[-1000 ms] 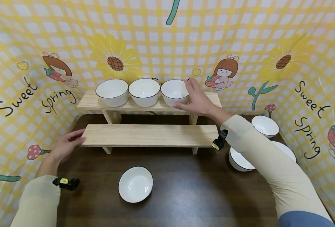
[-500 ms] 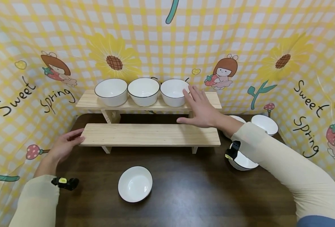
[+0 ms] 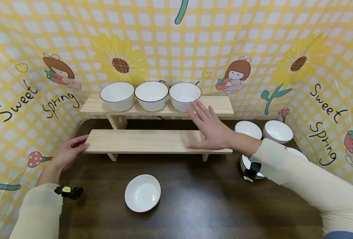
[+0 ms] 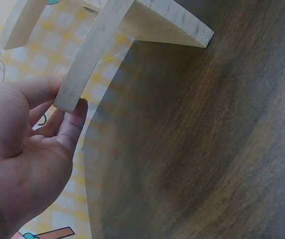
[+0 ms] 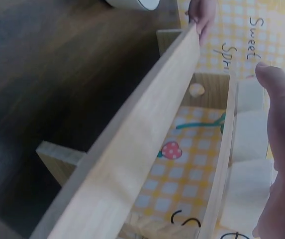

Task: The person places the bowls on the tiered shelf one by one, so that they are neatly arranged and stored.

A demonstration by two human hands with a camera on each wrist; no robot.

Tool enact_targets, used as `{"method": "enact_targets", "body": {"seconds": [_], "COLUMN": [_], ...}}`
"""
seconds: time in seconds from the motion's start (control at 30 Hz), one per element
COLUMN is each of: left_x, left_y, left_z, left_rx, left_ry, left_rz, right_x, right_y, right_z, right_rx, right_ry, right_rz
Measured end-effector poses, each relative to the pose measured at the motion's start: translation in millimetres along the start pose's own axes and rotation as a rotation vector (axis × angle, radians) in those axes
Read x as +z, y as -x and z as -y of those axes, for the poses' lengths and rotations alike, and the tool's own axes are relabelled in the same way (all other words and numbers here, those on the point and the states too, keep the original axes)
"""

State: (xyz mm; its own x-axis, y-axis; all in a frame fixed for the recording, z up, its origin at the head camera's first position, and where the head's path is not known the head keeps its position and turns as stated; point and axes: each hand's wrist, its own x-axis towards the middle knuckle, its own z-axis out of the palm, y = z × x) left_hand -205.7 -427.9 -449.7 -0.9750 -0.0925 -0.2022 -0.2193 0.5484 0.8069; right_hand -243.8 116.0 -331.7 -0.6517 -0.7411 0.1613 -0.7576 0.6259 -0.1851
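A two-tier wooden shelf (image 3: 152,141) stands on the dark table. My left hand (image 3: 67,153) pinches the left end of its lower board, thumb on one face and fingers on the other, as the left wrist view shows. On the upper board sit three white bowls with dark rims: a left bowl (image 3: 117,96), a middle bowl (image 3: 151,95) and a right bowl (image 3: 184,95). My right hand (image 3: 213,129) hovers over the right part of the lower board, fingers spread and holding nothing. Its fingertips overlap the right bowl's lower side in the head view; contact cannot be told.
A single white bowl (image 3: 143,193) stands on the table (image 3: 194,205) in front of the shelf. Several more bowls stand at the right, among them a back bowl (image 3: 248,130) and a corner bowl (image 3: 278,131). A checkered cloth (image 3: 176,49) surrounds the table's back and sides.
My right hand has left the right bowl on the upper board and come down and towards me, its fingers spreading. The left hand has stayed at the shelf's end.
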Motion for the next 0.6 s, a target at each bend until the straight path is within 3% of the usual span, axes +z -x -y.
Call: {"method": "enact_targets", "body": {"seconds": [0.3,0.6], "left_x": [-1.9,-0.4], "left_y": [-0.6,0.0], "left_z": [-0.2,-1.6], "left_rx": [0.000,-0.001], "left_ry": [0.001,-0.005], "left_rz": [0.000,-0.001], "right_x": [11.1,35.4], "right_y": [16.4,30.7], "right_z": [15.3,28.4], "right_rx": [-0.087,-0.153], "right_ry": [-0.033,-0.052], "right_rz": [0.014,0.055]}}
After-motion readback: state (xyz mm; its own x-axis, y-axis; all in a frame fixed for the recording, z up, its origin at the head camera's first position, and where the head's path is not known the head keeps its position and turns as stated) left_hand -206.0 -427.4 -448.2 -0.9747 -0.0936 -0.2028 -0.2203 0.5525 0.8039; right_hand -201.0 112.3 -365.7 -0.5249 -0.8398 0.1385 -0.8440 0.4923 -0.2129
